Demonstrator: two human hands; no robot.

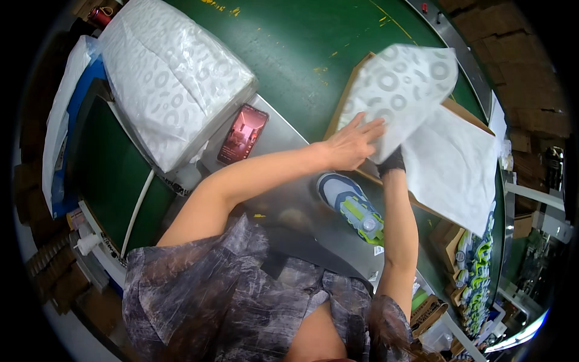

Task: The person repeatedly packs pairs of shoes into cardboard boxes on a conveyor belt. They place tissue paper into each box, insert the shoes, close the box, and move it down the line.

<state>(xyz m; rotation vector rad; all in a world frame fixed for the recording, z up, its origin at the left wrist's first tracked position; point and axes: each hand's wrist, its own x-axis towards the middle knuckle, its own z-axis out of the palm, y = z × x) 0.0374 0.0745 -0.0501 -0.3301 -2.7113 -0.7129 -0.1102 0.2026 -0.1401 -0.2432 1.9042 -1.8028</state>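
A sheet of white tissue paper with grey ring prints (398,78) rises, slightly blurred, over an open cardboard box (345,99). Against its lower left edge lies my left hand (354,143), fingers stretched out and apart. My right hand (393,163), in a dark glove, reaches in at the paper's lower edge; its fingers are hidden there. Plain white paper (449,166) spreads across the right part of the box. A grey-blue and lime-green sports shoe (351,205) rests on the metal surface, just below my hands and left of my right forearm.
At the left stands a large wrapped stack of ring-printed paper (175,78). Beside it a phone (243,134) with a lit screen lies on the metal ledge (283,163). A green belt (289,48) runs behind. More lime-green shoes (476,277) line the right side.
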